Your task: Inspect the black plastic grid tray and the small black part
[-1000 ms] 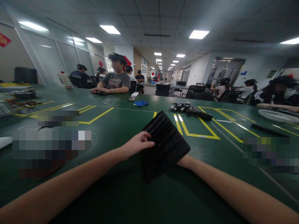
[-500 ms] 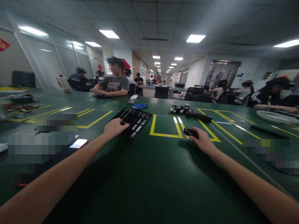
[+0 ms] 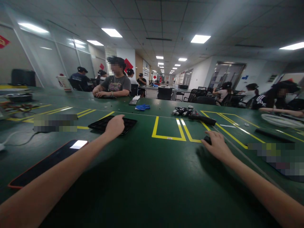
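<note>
A black tray divided into compartments [image 3: 101, 124] lies flat on the green table at the left. My left hand [image 3: 115, 126] is at its near edge, fingers bent over it and covering part of it; what the hidden fingertips do is not clear. To the right, my right hand [image 3: 218, 145] is closed around a small black object [image 3: 208, 139], low over the table beside a yellow tape line. Its fingers hide most of that object, so I cannot make out its kind.
A phone with an orange edge [image 3: 51, 163] lies by my left forearm. Farther back are blue gloves [image 3: 142, 107], a bundle of black cables [image 3: 182, 111] and a dark cylinder [image 3: 203, 119]. Yellow tape [image 3: 168, 138] marks the table. Several people sit around the room.
The tray has gone from tilted to flat and moved left, along with my left hand. My right hand has moved right and turned palm down, with the small black object still in it.
</note>
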Motion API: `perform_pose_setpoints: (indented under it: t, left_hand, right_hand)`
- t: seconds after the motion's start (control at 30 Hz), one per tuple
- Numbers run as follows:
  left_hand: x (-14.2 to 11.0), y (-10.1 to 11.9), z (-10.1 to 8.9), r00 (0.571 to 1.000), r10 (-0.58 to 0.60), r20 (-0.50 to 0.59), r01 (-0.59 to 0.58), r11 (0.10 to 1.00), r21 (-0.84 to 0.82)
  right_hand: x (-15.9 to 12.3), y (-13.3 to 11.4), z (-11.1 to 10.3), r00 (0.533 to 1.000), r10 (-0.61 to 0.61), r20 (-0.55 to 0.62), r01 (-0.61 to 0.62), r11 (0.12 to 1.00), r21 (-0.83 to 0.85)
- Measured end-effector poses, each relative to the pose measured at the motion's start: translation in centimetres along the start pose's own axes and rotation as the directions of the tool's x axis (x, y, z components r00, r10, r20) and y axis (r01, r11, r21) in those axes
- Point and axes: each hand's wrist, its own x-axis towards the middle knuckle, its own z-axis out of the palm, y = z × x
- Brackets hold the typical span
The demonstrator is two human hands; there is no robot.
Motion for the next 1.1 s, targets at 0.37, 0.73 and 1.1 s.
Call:
perform_pose_setpoints:
  t: [0.37,0.73,1.1]
  left_hand:
    - [-4.7,4.0,3.8,0.841,0.489,0.23,-0.448,0.869,-0.209]
    - [-11.6,7.8,0.5,0.699,0.689,0.192,-0.595,0.709,-0.378]
    - [-3.6,5.5,3.6,0.962,0.112,0.248,0.024,0.873,-0.487]
  right_hand:
    - [-2.8,-7.6,-1.2,0.879,-0.364,0.308,0.252,0.903,0.348]
    - [-0.1,4.6,1.3,0.972,0.125,0.198,-0.081,0.973,-0.217]
    - [0.1,4.6,1.7,0.978,0.125,0.164,-0.09,0.975,-0.204]
